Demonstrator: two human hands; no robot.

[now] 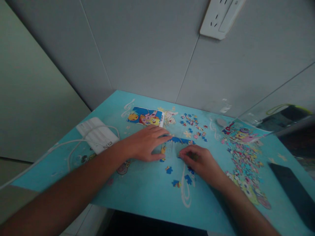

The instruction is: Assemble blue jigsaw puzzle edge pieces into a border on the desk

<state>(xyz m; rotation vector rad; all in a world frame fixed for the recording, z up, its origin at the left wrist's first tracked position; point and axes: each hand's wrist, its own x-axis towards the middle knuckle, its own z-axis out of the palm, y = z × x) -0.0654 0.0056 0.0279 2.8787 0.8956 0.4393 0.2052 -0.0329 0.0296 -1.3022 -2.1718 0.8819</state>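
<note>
Hands on table (pixel 137 193) | left hand (pixel 145 143) flat, fingers spread, grip released, pressing joined puzzle strip (pixel 180 140) | right hand (pixel 200 161) just right of strip, fingers curled on a piece, piece hidden | loose pieces (pixel 176 178) near strip | piece pile (pixel 246 164) well right | picture card (pixel 145 117) beyond strip | charger (pixel 97 133) left

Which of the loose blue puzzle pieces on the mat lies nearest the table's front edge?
The blue piece left of the white swirl, below the right hand. The two other loose blue pieces nearby lie farther back.
</note>
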